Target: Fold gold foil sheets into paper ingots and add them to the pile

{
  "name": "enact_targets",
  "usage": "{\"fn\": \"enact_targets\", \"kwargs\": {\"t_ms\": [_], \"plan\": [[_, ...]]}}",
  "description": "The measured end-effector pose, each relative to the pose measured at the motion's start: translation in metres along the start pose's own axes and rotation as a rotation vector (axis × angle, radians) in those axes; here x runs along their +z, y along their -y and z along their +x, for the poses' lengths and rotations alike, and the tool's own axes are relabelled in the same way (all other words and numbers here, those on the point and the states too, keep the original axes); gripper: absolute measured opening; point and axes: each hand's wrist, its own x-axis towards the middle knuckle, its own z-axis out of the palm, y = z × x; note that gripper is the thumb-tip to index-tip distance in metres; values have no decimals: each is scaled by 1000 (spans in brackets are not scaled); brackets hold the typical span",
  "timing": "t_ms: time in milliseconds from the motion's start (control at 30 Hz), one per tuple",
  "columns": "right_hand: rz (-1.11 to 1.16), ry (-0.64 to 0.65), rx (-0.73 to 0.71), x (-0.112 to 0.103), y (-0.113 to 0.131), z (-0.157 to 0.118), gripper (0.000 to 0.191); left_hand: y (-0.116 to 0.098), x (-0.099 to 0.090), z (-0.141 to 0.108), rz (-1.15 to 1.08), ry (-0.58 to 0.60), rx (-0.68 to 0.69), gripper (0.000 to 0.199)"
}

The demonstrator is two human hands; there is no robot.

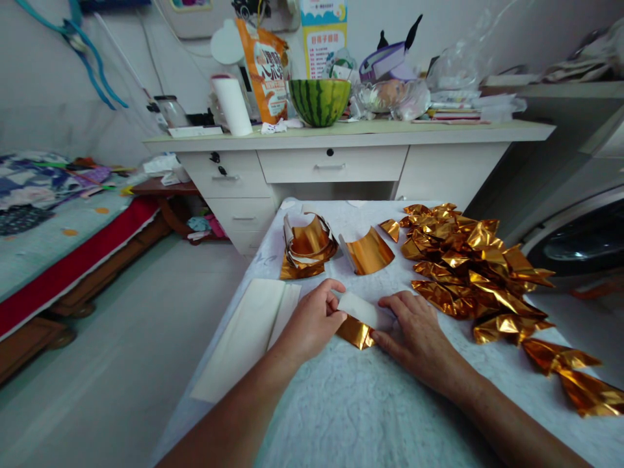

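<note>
A small sheet of gold foil paper (pixel 356 333), its white back partly turned over the shiny side, lies on the cloth-covered table between my hands. My left hand (pixel 316 316) pinches its left end between thumb and fingers. At the opposite end, my right hand (pixel 418 330) grips the same sheet, thumb at the lower edge and fingers over the white part. White paper sheets (pixel 244 325) lie beside my left forearm. Beyond my hands are a curled stack of gold foil sheets (pixel 309 239) and one curved gold foil sheet (pixel 370 252).
Folded gold foil pieces (pixel 468 260) form a heap on the table's right side, with more trailing toward the front right corner. Behind the table is a white desk (pixel 336 162) bearing a watermelon half (pixel 319 102). A bed (pixel 73 240) stands left, a washing machine (pixel 585 234) right.
</note>
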Motion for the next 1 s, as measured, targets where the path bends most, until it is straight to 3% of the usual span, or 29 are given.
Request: {"fn": "enact_targets", "kwargs": {"t_ms": [133,233,433,633,767,1000], "plan": [[86,-20,-2,-2,-2,-1,38,2,0,-1,-75,6,19,41],[199,-65,39,-3,-7,-3,50,-3,-1,-1,-185,2,-13,38],[435,-119,206,-9,-11,-2,54,-14,-3,-1,-360,-127,-5,35],[933,-20,290,-7,-5,-2,56,-15,4,-3,-504,-209,-10,32],[1203,47,371,-8,2,1,64,-16,10,-6,-533,-155,-30,35],[1270,-31,369,-4,-3,3,61,-20,12,-10,-502,49,-12,45]]}}
